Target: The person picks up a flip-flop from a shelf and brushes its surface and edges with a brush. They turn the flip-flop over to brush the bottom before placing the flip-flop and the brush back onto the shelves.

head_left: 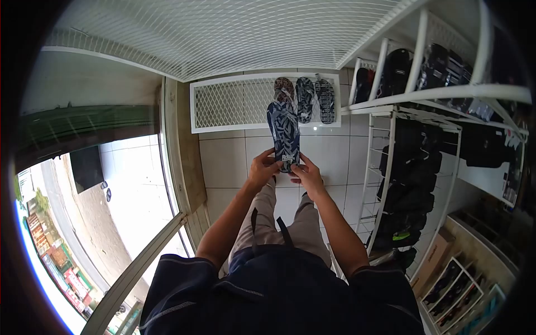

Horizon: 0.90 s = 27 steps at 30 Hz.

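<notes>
Between my two hands is a dark blue flip-flop [285, 131] with a pale leaf pattern and white lettering near its heel. My left hand [264, 168] grips the heel end from the left side, thumb on top. From the right, my right hand [307, 174] pinches the same end. The flip-flop's toe end overlaps a reddish-brown patterned flip-flop [283, 86] on a white mesh shelf [223, 106]. Beside that one lie a dark patterned flip-flop [305, 99] and a black-and-grey one [325, 101].
A white mesh panel [223, 39] rises behind the shelf. To my right, a white rack [368, 167] holds several black bags [407, 190], with packed footwear [396, 70] on shelves above. A glass door or window frame [170, 151] stands on my left. White floor tiles [223, 162] lie below.
</notes>
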Available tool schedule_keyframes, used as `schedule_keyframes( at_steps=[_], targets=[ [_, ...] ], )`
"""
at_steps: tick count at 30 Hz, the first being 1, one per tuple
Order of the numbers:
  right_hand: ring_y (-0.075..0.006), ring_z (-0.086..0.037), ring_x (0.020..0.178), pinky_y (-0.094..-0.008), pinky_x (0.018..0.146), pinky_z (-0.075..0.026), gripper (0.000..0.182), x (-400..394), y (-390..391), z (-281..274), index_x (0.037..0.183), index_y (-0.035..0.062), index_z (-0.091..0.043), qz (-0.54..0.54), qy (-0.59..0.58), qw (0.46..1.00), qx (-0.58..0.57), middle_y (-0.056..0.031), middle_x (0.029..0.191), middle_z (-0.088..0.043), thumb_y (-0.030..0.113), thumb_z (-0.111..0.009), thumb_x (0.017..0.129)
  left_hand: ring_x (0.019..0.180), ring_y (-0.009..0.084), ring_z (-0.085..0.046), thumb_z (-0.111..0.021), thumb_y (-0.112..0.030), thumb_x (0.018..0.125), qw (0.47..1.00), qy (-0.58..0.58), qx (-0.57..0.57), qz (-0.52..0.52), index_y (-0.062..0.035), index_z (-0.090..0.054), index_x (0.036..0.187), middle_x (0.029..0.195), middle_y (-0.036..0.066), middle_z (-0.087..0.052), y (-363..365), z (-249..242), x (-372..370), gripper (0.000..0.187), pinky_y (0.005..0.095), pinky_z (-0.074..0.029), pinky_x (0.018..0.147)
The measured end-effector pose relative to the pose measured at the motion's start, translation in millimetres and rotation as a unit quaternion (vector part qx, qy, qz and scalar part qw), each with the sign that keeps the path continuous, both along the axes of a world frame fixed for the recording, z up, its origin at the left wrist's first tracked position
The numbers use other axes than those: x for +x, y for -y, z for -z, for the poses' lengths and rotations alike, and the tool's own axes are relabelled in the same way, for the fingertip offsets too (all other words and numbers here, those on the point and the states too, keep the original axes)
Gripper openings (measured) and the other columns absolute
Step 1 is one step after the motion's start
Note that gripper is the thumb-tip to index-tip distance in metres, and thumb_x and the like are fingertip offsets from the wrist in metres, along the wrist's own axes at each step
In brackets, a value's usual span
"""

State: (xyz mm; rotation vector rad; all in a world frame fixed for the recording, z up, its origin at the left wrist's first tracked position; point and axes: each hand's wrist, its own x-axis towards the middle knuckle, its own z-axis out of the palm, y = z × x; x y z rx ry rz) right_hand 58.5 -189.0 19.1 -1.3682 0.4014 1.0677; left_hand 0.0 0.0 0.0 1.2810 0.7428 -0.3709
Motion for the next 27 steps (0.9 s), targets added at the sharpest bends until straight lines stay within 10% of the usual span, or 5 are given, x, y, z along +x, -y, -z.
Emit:
schedule_keyframes(
  at_steps=[2,3,18,27],
  targets=[
    [-0.0169,-0.072,0.096,-0.0314,0.077,-0.055,0.05,-7,33,1,0.14,0.0087,-0.057,0.012,0.003,0.998,-0.062,-0.0015,0.11,-0.072,0.026,-0.073,0.096,0.086,0.0207,-0.072,-0.076,-0.011,0.091,0.998,0.005,-0.057,-0.034,-0.0037,-0.053,0.148,0.11,0.016,-0.072,37,9,-6,0.062,0.0291,-0.061,0.072],
    [-0.0169,-0.072,0.096,-0.0314,0.077,-0.055,0.05,3,-113,78,0.14,0.0087,-0.057,0.007,-0.011,0.999,0.03,-0.0015,0.11,-0.072,0.026,-0.073,0.096,0.086,0.0207,-0.072,-0.076,-0.011,0.091,0.999,-0.005,0.035,-0.039,-0.0037,-0.053,0.148,0.11,0.016,-0.072,-109,49,4,0.062,0.0291,-0.061,0.072],
    [-0.0136,-0.072,0.087,-0.0268,0.072,-0.054,0.024,106,-186,277,0.119,0.0069,-0.066,0.003,-0.028,0.999,-0.046,-0.001,0.101,-0.071,0.016,-0.07,0.097,0.07,0.0175,-0.07,-0.076,-0.015,0.088,0.989,-0.052,0.139,0.01,-0.0071,-0.057,0.145,0.109,0.014,-0.075,-166,267,107,0.061,0.0325,-0.057,0.064],
    [-0.0185,-0.072,0.079,-0.0301,0.069,-0.057,0.03,119,-214,326,0.123,0.0014,-0.064,0.058,-0.04,0.996,-0.058,-0.0068,0.097,-0.072,0.007,-0.07,0.095,0.108,0.0339,-0.072,-0.071,-0.023,0.09,0.976,-0.071,0.2,0.038,-0.0117,-0.06,0.143,0.119,0.018,-0.074,-180,319,126,0.055,0.0419,-0.055,0.092]
  ],
)
